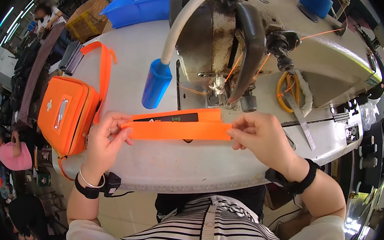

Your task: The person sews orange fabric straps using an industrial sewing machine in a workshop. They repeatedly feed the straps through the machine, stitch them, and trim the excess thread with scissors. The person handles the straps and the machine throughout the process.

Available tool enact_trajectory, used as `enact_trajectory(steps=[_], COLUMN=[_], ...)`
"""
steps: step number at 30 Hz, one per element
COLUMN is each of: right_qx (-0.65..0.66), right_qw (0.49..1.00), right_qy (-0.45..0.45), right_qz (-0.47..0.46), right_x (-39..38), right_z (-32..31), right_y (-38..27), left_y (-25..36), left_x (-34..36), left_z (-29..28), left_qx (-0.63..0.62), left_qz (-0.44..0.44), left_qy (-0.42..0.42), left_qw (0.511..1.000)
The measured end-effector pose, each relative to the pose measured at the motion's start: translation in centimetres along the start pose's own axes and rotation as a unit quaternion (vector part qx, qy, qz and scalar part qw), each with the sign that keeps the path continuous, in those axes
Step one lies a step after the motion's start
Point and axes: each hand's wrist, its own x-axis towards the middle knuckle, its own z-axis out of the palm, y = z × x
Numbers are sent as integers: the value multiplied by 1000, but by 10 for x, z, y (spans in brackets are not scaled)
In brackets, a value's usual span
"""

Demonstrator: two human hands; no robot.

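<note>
An orange fabric strip (pixel 177 131) is stretched between my two hands, just in front of the sewing machine (pixel 226 40). My left hand (pixel 107 135) pinches its left end between thumb and fingers. At the right end, my right hand (pixel 259 137) grips the strip the same way. Behind its upper edge lies a second orange layer carrying a black label (pixel 167 118) with printing, partly covered by the front strip. The needle area (pixel 220 86), threaded with orange thread, stands just beyond the fabric.
An orange zipped bag (pixel 67 113) with a white cross stands at the left, a loose orange strap (pixel 104 73) behind it. A blue-tipped hose (pixel 157 85) hangs over the table. Scissors with orange handles (pixel 285 92) and a metal ruler (pixel 303 125) lie right. A blue bin (pixel 138 8) sits far left; people work beyond.
</note>
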Motion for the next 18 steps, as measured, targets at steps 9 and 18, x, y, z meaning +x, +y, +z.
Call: enact_trajectory(steps=[9, 18], right_qx=[-63, -7], right_qw=[996, 997], right_qy=[-35, -39], right_qz=[51, 60], right_x=[43, 49], right_z=[0, 0], right_y=[-6, -1], left_y=[23, 29], left_x=[20, 49], left_z=[3, 69], left_qx=[434, 330], left_qz=[168, 371], left_qy=[22, -222], left_qw=[885, 839])
